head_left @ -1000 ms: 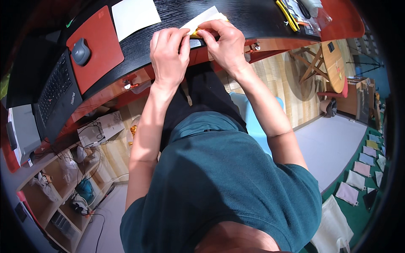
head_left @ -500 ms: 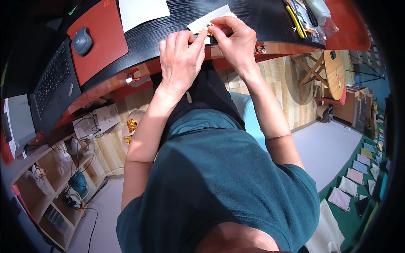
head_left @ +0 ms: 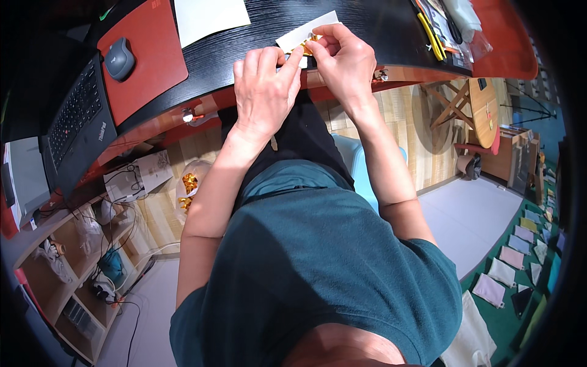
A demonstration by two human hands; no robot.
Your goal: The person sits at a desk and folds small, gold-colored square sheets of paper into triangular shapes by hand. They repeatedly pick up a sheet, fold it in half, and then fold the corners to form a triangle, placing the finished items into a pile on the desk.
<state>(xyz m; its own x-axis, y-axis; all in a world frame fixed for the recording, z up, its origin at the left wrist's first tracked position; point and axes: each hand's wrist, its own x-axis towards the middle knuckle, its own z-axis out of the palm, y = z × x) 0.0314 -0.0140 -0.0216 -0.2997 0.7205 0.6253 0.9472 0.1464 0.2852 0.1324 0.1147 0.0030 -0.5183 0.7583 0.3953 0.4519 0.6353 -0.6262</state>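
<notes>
1. The bare left hand has just moved from the strip's end to the gold; it lies palm down, fingers loosely bent, with one digit stretched to the gold's left side. Whether that digit presses or grips, I cannot tell. My judgement: this hand now steadies more than it handles.

2. Between the hands, near the front edge of the black wood-grained desk, lies the shiny gold crinkled piece, along the lower side of the narrow white flat strip. More of both now shows, which suggests that the fingers work on the gold rather than the strip.

3. The bare right hand pinches the gold's right part between thumb and fingers, its wrist raised. It seems to do the finer part of the work.

4. Against the earliest frame, at far left, the dark grey rounded mouse sits higher in view on the red rectangular mat; the camera has probably tilted.

5. The clear plastic bag with gold pieces inside, mostly behind the left forearm then, is now in plain sight.

6. The strip's left corner, under the left fingertips then, is bare now.

7. At right, the slim yellow-handled tool appears lower and farther right, again likely from the view's shift; neither hand touches it.
</notes>
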